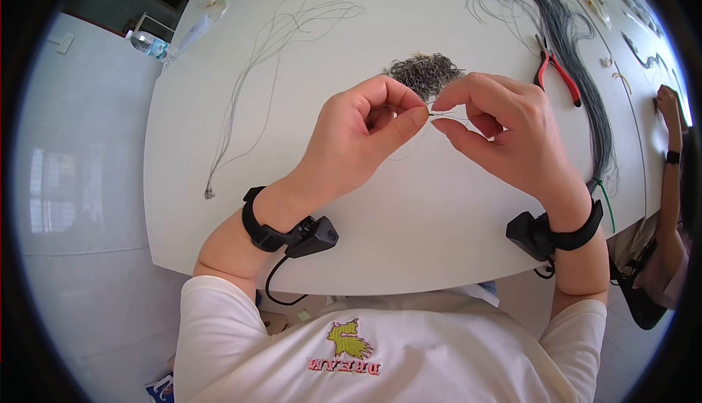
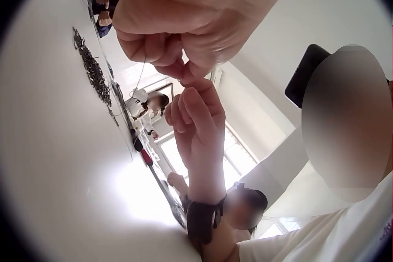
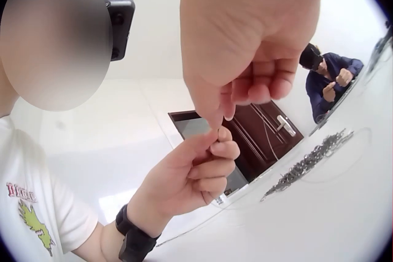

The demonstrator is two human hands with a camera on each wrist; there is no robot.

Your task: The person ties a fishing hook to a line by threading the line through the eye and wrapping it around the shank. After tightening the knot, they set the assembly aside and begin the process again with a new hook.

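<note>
Above the table, the left hand [image 1: 365,122] pinches a tiny dark piece with thin line [image 1: 452,116] between thumb and index finger. The right hand [image 1: 504,114] is at its tip, thumb and index finger curved around the line with a small gap showing between them; I cannot tell whether they grip it. In the right wrist view, the right thumb meets the left fingertips [image 3: 222,136]. Just beyond the hands lies a pile of small dark hook-like metal pieces [image 1: 428,73], its near edge partly hidden by the fingers.
Red-handled pliers [image 1: 559,78] lie at the right beside a long bundle of dark line [image 1: 585,74], tied with a green strip. Loose thin lines [image 1: 241,74] with small dark ends spread on the left. A water bottle [image 1: 148,43] is at the far left edge. Other people sit around.
</note>
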